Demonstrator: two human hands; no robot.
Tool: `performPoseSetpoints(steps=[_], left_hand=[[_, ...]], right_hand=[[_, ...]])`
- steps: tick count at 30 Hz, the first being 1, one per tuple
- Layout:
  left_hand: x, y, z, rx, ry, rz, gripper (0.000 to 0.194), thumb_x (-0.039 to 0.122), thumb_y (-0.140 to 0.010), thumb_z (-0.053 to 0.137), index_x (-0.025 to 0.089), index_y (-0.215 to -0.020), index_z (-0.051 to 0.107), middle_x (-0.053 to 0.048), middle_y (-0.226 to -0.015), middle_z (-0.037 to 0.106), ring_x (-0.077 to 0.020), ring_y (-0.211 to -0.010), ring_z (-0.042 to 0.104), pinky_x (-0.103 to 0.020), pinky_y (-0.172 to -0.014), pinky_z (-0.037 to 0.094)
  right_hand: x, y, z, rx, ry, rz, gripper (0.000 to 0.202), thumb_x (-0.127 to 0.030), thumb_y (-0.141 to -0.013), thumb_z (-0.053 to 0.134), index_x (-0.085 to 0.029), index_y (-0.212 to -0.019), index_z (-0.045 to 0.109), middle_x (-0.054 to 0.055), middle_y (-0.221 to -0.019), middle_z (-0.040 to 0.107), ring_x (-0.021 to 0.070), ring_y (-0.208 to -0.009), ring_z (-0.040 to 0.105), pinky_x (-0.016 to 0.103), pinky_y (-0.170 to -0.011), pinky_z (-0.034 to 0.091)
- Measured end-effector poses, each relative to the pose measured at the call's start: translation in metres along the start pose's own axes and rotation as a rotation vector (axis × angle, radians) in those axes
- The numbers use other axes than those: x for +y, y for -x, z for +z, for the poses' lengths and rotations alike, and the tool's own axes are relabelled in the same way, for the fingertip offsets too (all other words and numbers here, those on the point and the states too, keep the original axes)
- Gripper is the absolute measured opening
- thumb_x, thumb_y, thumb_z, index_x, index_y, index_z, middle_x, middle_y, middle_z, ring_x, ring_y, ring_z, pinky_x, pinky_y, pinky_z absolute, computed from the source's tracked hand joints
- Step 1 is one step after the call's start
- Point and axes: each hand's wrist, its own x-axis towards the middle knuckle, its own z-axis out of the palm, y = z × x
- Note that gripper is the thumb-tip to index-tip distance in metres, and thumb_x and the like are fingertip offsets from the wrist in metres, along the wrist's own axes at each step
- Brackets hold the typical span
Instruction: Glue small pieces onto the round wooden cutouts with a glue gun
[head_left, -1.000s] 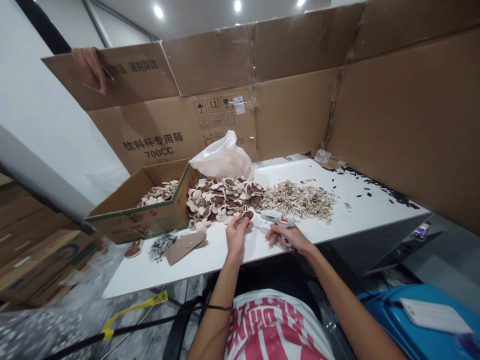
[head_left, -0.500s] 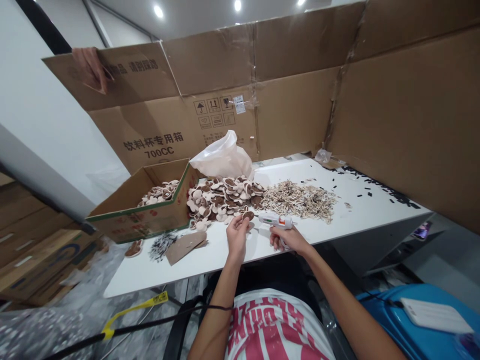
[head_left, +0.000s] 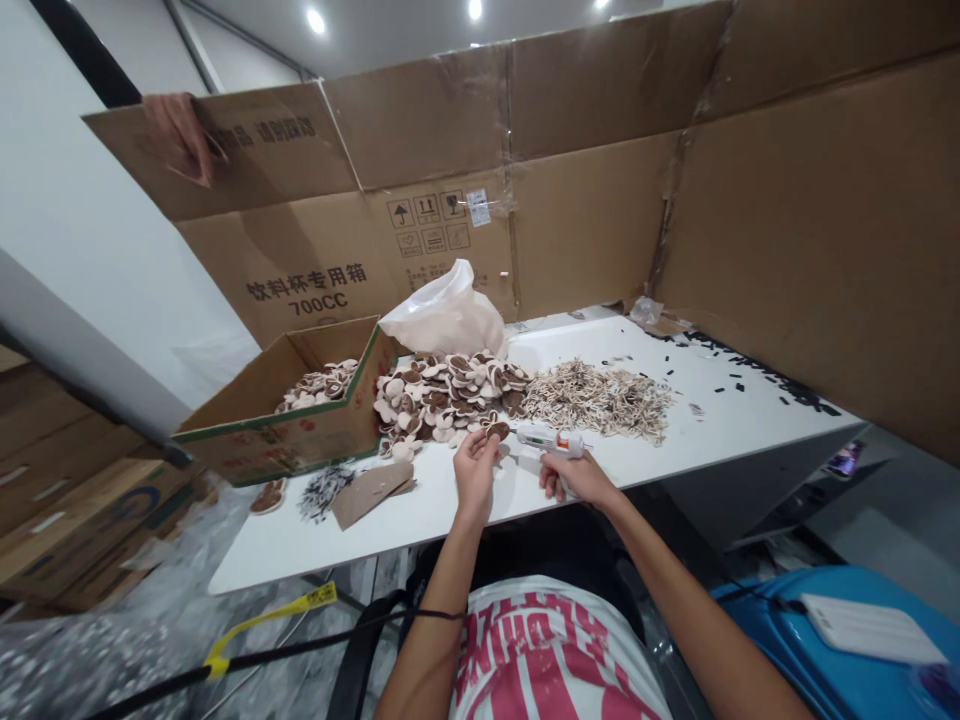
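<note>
My left hand [head_left: 475, 468] pinches a small brown felt piece [head_left: 496, 430] with a pale loop at its top. Wrapped round the handle of a white glue gun [head_left: 551, 441] is my right hand [head_left: 576, 474]; the gun's tip points left and is at the edge of the felt piece. Behind my left hand lies a heap of pink and brown felt pieces [head_left: 442, 392]. A pile of thin beige loops [head_left: 600, 396] spreads behind the gun.
An open carton [head_left: 277, 448] with more felt pieces stands left, near brown card [head_left: 369, 494] and dark slivers [head_left: 324, 490]. Cardboard walls [head_left: 592, 220] rise behind; another person's hand [head_left: 180, 138] grips their top left. A white bag [head_left: 450, 312] and black bits [head_left: 739, 388] lie farther back.
</note>
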Motion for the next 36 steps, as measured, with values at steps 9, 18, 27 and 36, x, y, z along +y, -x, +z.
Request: performPoseSetpoints(steps=[9, 18, 27, 36], left_hand=[[0.000, 0.000, 0.000, 0.004, -0.005, 0.013, 0.053, 0.041, -0.067, 0.092, 0.012, -0.106, 0.070, -0.008, -0.088, 0.074, -0.0174, -0.078, 0.071, -0.025, -0.067, 0.053], [0.000, -0.001, 0.000, 0.017, -0.027, 0.024, 0.055, 0.043, -0.066, 0.092, 0.012, -0.106, 0.070, -0.008, -0.087, 0.074, -0.0173, -0.075, 0.070, -0.026, -0.066, 0.054], [0.001, 0.000, 0.000, 0.011, -0.018, 0.018, 0.055, 0.043, -0.067, 0.091, 0.013, -0.107, 0.069, -0.008, -0.089, 0.072, -0.0163, -0.076, 0.068, -0.026, -0.068, 0.053], [-0.001, -0.001, -0.001, 0.018, -0.024, 0.007, 0.056, 0.044, -0.067, 0.091, 0.013, -0.107, 0.068, -0.008, -0.091, 0.072, -0.0168, -0.079, 0.069, -0.027, -0.070, 0.053]], right_hand=[[0.000, -0.001, 0.001, 0.026, 0.011, -0.001, 0.038, -0.046, -0.079, 0.057, -0.016, -0.060, 0.071, 0.010, -0.058, 0.067, 0.0197, -0.043, 0.062, 0.024, -0.042, 0.048], [-0.008, 0.002, 0.003, 0.054, 0.023, 0.005, 0.038, -0.046, -0.077, 0.055, -0.017, -0.057, 0.070, 0.009, -0.055, 0.065, 0.0191, -0.042, 0.061, 0.023, -0.042, 0.048], [-0.012, 0.004, 0.003, 0.040, 0.044, -0.012, 0.038, -0.045, -0.076, 0.053, -0.018, -0.056, 0.069, 0.009, -0.054, 0.065, 0.0193, -0.041, 0.060, 0.024, -0.043, 0.047], [-0.008, 0.002, 0.001, -0.006, 0.055, 0.004, 0.037, -0.044, -0.077, 0.053, -0.017, -0.058, 0.069, 0.010, -0.055, 0.065, 0.0191, -0.042, 0.060, 0.024, -0.044, 0.047]])
